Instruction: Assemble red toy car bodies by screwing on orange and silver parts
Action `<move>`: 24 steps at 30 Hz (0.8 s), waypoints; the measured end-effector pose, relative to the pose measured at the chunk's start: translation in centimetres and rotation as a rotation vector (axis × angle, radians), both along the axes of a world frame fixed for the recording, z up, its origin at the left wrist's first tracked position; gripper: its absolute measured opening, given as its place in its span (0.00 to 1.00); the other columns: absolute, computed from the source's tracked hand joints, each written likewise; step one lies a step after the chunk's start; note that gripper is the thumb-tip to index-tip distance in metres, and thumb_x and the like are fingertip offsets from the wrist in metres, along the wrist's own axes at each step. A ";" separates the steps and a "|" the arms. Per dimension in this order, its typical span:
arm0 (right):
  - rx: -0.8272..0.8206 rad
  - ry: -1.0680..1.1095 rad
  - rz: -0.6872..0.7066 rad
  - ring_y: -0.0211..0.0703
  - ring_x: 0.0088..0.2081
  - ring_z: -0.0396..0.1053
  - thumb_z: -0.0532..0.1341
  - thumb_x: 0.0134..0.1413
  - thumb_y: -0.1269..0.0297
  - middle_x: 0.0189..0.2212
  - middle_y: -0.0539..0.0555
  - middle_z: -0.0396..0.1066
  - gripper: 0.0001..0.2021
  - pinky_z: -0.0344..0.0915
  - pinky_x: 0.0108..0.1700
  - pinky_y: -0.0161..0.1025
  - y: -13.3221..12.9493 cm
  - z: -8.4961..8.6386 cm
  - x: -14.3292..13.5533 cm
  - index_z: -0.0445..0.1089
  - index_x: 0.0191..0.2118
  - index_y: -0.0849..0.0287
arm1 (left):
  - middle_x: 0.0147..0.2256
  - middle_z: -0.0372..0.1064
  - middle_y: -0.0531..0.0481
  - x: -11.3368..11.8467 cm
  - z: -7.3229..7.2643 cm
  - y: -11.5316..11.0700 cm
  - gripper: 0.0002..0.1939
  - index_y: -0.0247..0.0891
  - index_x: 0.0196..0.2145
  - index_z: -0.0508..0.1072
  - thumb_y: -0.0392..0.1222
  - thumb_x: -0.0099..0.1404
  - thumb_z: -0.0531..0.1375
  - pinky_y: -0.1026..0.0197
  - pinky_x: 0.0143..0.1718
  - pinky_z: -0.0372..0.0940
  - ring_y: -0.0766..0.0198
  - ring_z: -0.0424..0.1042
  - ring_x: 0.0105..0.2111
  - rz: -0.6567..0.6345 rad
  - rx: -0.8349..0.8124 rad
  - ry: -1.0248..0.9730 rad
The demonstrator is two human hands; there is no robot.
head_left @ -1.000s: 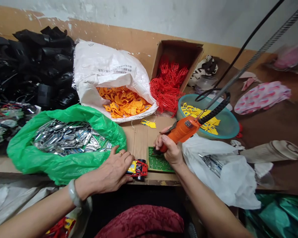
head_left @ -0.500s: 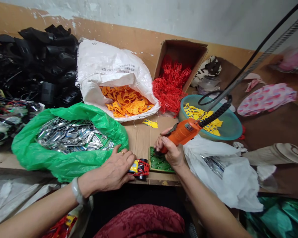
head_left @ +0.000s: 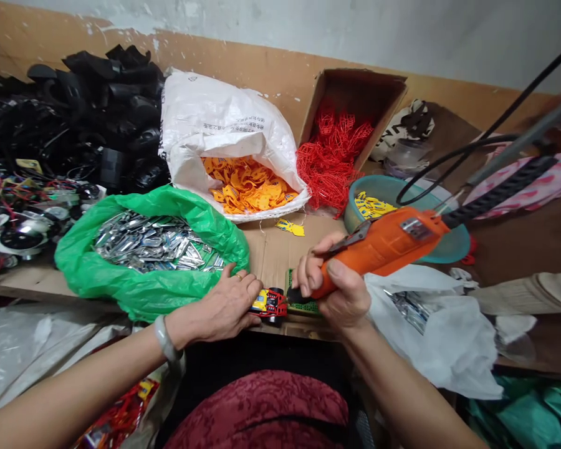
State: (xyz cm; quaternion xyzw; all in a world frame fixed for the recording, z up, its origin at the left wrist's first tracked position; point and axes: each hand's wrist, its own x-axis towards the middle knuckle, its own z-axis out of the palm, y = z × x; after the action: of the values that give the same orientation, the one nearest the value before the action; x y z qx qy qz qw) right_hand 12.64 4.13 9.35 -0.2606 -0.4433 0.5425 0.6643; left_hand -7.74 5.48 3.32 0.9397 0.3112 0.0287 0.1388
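My left hand (head_left: 227,304) is closed on a small red and yellow toy car (head_left: 272,302) with black wheels, held at the front edge of the table. Gripped in my right hand (head_left: 339,287) is an orange electric screwdriver (head_left: 378,252), tilted so its black nose points left. The tip reaches the right end of the toy car; whether it touches a screw is too small to tell. Partly hidden behind the screwdriver's nose lies a green perforated tray (head_left: 308,307).
Left of my hand sits a green bag (head_left: 135,296) of shiny parts. A white sack (head_left: 229,100) of orange pieces, a box (head_left: 378,87) of red frames and a teal basin (head_left: 449,243) stand behind. A white bag (head_left: 462,349) lies right. A cable hangs from above.
My right hand has lifted the screwdriver off the green tray and swung its tip left to the toy car. My left hand stays on the car; the view has shifted slightly.
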 end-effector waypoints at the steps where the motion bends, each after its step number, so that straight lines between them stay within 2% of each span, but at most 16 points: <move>1: -0.001 0.004 0.025 0.37 0.14 0.59 0.65 0.53 0.54 0.15 0.40 0.60 0.12 0.65 0.24 0.41 -0.2 -0.2 -0.4 0.63 0.37 0.52 | 0.45 0.68 0.41 0.0 0.0 0.0 0.14 0.38 0.50 0.63 0.47 0.70 0.55 0.34 0.59 0.49 0.46 0.66 0.47 0.001 0.001 0.001; 7: -0.013 -0.001 0.072 0.39 0.16 0.60 0.65 0.54 0.55 0.16 0.41 0.61 0.12 0.65 0.26 0.42 -0.4 -1.3 -1.9 0.64 0.39 0.53 | 0.45 0.68 0.41 0.0 -0.3 -0.1 0.15 0.38 0.50 0.63 0.47 0.69 0.57 0.33 0.60 0.49 0.45 0.67 0.48 0.012 0.004 -0.023; 11: -0.026 -0.036 0.061 0.39 0.16 0.59 0.64 0.53 0.53 0.15 0.41 0.60 0.13 0.64 0.25 0.42 -0.3 -1.6 -2.2 0.63 0.38 0.53 | 0.47 0.68 0.39 0.0 -0.2 -0.2 0.16 0.37 0.51 0.63 0.47 0.69 0.57 0.32 0.61 0.49 0.44 0.67 0.49 0.014 0.006 -0.024; 17: -0.009 -0.038 0.092 0.39 0.17 0.60 0.64 0.55 0.56 0.16 0.41 0.61 0.11 0.63 0.27 0.41 -0.2 -2.0 -2.3 0.63 0.39 0.53 | 0.47 0.68 0.37 0.1 -0.2 -0.3 0.17 0.35 0.51 0.64 0.47 0.69 0.57 0.31 0.60 0.49 0.42 0.66 0.51 0.021 0.008 -0.002; 24: -0.020 -0.082 0.113 0.40 0.17 0.59 0.65 0.56 0.53 0.16 0.41 0.61 0.13 0.63 0.26 0.42 -0.3 -2.4 -2.4 0.62 0.40 0.52 | 0.47 0.69 0.38 0.1 0.0 -0.3 0.15 0.37 0.50 0.64 0.47 0.70 0.56 0.31 0.60 0.51 0.43 0.67 0.50 0.027 0.010 -0.009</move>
State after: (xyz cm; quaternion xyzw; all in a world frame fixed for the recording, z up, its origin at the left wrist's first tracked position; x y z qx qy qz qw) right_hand 10.26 3.85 7.00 -0.2637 -0.4785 0.5723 0.6115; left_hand -7.68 5.16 3.34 0.9361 0.3229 0.0362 0.1350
